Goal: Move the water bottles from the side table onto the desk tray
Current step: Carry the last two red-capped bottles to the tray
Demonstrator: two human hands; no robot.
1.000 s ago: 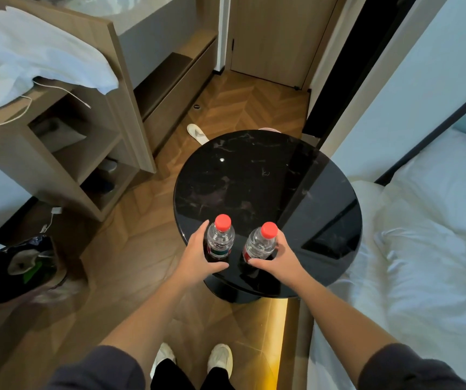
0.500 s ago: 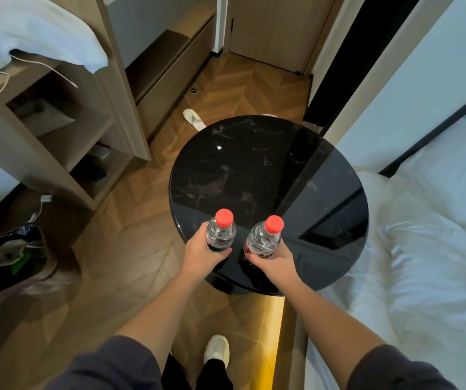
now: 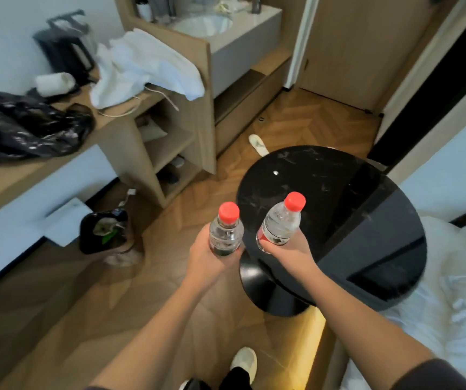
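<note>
Over the near rim of the round black side table [image 3: 338,220], the person is holding two clear water bottles with red caps, one in each hand. The left hand [image 3: 212,256] is wrapping its fingers [image 3: 239,249] around the lower body of the left bottle [image 3: 226,233], which is standing nearly upright above the wooden floor, just off the table's edge. The right hand [image 3: 288,253] is gripping the right bottle [image 3: 281,225] low down, at its red-and-white label, with the bottle tilting a little to the right above the tabletop. Both bottles are clear of the table surface, close beside each other but not touching. Beyond the left fingers, well apart, a wooden desk [image 3: 7,175] is carrying a crumpled black bag [image 3: 26,128], a rolled white towel [image 3: 54,83] and a heap of white cloth [image 3: 142,68]. Below those fingers and to the left, a lined bin [image 3: 104,230] is sitting on the floor. To the right of the right hand's fingers, white bedding [image 3: 456,305] is lying rumpled.
</note>
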